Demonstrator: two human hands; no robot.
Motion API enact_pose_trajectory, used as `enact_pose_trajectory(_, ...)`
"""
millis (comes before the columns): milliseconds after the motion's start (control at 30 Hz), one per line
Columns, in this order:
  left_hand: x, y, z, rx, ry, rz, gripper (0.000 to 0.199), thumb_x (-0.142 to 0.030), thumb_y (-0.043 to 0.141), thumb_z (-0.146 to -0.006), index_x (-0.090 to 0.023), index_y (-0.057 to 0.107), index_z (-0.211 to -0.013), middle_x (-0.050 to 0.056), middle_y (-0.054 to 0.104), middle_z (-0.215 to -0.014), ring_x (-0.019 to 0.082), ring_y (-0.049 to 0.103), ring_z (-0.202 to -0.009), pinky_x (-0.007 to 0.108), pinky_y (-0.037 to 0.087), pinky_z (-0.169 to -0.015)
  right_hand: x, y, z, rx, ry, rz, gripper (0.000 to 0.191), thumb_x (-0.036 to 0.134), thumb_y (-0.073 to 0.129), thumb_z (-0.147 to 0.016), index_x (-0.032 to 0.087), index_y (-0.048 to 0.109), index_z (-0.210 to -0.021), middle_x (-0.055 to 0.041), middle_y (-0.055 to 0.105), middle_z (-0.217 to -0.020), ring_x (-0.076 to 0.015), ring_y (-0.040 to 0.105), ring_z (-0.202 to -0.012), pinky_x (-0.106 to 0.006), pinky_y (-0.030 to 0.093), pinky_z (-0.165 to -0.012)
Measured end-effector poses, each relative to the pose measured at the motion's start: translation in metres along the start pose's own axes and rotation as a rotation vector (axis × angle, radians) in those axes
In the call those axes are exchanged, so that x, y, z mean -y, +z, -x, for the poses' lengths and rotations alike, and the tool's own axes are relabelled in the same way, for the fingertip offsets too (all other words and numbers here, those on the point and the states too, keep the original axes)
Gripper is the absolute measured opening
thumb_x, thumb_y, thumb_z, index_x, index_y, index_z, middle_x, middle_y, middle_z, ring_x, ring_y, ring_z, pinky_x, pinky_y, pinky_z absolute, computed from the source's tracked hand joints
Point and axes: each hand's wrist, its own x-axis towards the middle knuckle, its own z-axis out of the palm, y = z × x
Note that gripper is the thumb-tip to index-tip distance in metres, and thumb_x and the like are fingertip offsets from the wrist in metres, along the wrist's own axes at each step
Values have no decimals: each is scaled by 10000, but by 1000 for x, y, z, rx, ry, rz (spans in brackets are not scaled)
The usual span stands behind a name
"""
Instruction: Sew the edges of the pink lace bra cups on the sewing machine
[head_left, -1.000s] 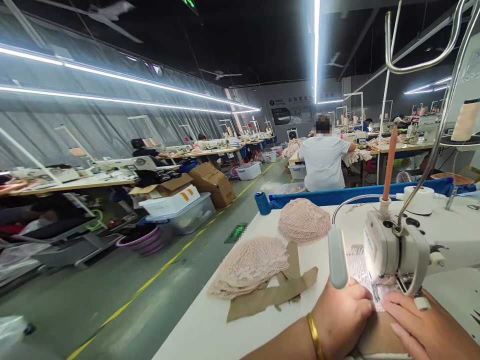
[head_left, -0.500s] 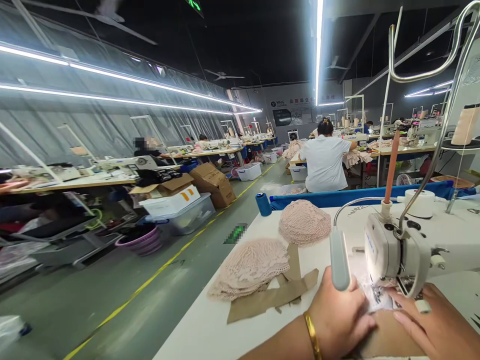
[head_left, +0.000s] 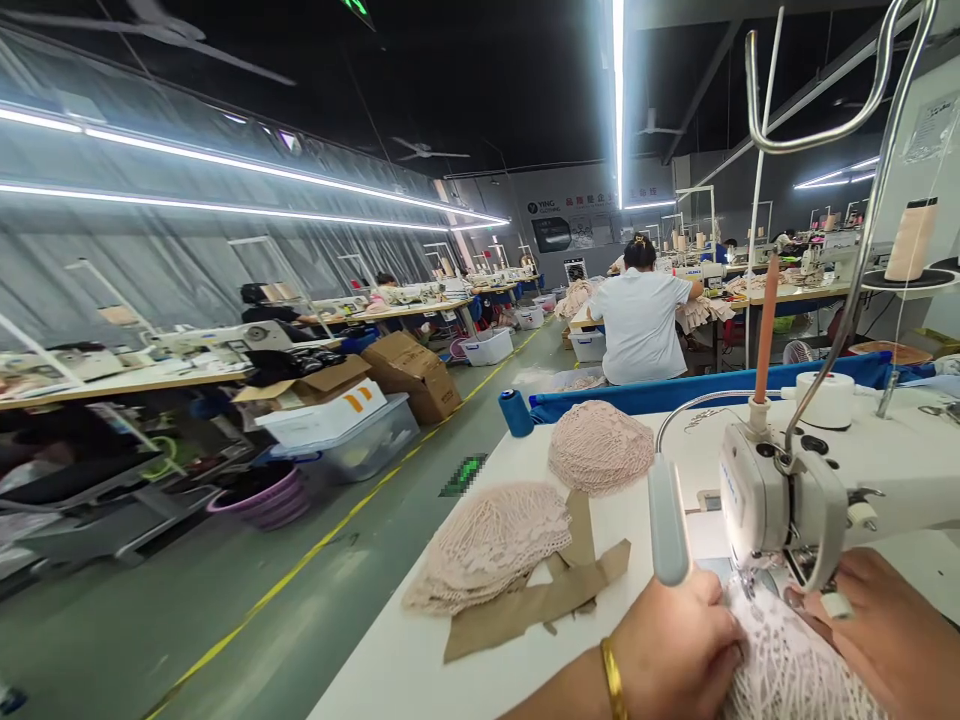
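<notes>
Left grip (head_left: pixel 694 637) curls closed on lace (head_left: pixel 793 665); right grip (head_left: pixel 889 622) apparently touches it.

A garment workshop is filling the view; at the near right a sewing machine (head_left: pixel 754 495) is standing on a white table (head_left: pixel 409 650), and a lace pile (head_left: pixel 491 550) is lying to its left; a blue spool of thread (head_left: pixel 516 413) is standing at the table's far left corner, and a peach spool (head_left: pixel 911 240) is sitting at the right; farther off, a person (head_left: pixel 643 325) in a white shirt is sitting at another machine (head_left: pixel 701 272); along the left, long tables (head_left: pixel 161 377) are carrying more machines (head_left: pixel 259 336); cardboard boxes (head_left: pixel 411 378) and plastic bins (head_left: pixel 375 440) are crowding the floor (head_left: pixel 262 540); a yellow line (head_left: pixel 341 524) is marking a lane; strip lights (head_left: pixel 619 100) are hanging overhead; on the far wall (head_left: pixel 504 190) a sign (head_left: pixel 545 208) is reading "YING CLOTHING".
</notes>
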Motion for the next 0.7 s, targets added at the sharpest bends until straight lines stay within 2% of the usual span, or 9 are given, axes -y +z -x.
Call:
enact_pose_trajectory(100, -1, 9, -1, -97, 31, -38, 56, -201, 729, -871, -216, 713, -819, 31, 717, -910, 203, 621, -824, 334, 460, -751, 3, -2, 0, -3, -163, -73, 320, 124, 551, -942, 265, 733, -1165, -50, 807, -1129, -249, 728, -1030, -357, 569, -897)
enact_pose_trajectory(167, 1, 17, -1, -124, 89, -15, 72, -225, 741, -895, -215, 714, -829, 12, 756, -968, 189, 635, -852, 325, 463, -776, 8, -1, 0, 67, -246, -139, 360, 159, 581, -958, 281, 700, -1274, -19, 814, -1146, -214, 731, -975, -312, 550, -874)
enact_pose_trajectory(267, 5, 30, 2, -84, 167, 2, 162, -355, 776, -933, -218, 726, -863, -15, 786, -1012, 165, 658, -832, 325, 461, -781, 10, 4, 4, 199, -196, -187, 315, 150, 602, -945, 316, 715, -1188, 13, 818, -1081, -214, 713, -900, -320, 519, -850)
enact_pose_trajectory(400, 6, 42, 7, -101, 190, -43, 257, -469, 773, -942, -229, 717, -870, -38, 794, -955, 159, 645, -752, 364, 434, -770, 6, 12, 13, 174, -157, -200, 280, 137, 602, -875, 307, 715, -1067, 0, 801, -975, -243, 666, -819, -356, 488, -815)
enact_pose_trajectory(567, 2, 41, 6, -96, 160, -82, 208, -415, 732, -952, -226, 732, -864, -3, 797, -953, 168, 640, -750, 354, 453, -766, 10, 14, 18, 183, -84, -176, 204, 118, 585, -866, 287, 680, -929, -9, 774, -905, -244, 646, -809, -357, 469, -773)
enact_pose_trajectory(700, 0, 33, 3, -73, 103, -59, 214, -385, 713, -967, -215, 728, -837, 11, 820, -1002, 186, 672, -789, 354, 467, -774, 13, 7, 11, 180, -45, -150, 261, 90, 585, -825, 293, 680, -960, -6, 789, -921, -246, 670, -807, -354, 493, -765)
